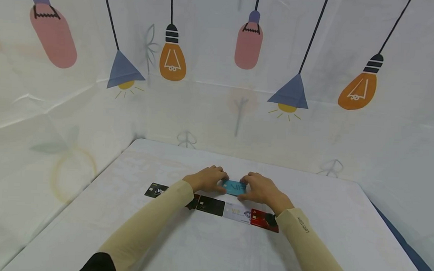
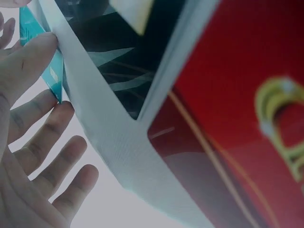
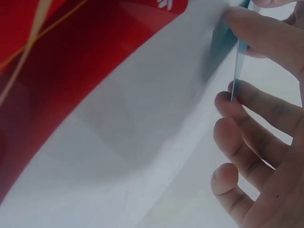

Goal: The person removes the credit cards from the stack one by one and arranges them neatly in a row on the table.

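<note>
A teal VIP card [image 1: 234, 188] is pinched between thumb and fingers at its left end by my left hand [image 1: 206, 179] and at its right end by my right hand [image 1: 261, 189]. Seen from the right wrist, the teal card [image 3: 240, 57] is almost edge-on, tilted up off the white surface. The left wrist view shows my left thumb on the face of the card [image 2: 56, 76], with the lower fingers spread. Just nearer than the hands runs a row of cards: a black VIP card [image 1: 210, 206], a white VIP card [image 1: 237, 212] and a red card [image 1: 258, 218].
At the row's left end lies another black card [image 1: 154, 190]. My left sleeve [image 1: 153, 217] hides part of the row. The white table [image 1: 213, 251] meets a wall covering [image 1: 210, 115] printed with lamps at its far edge.
</note>
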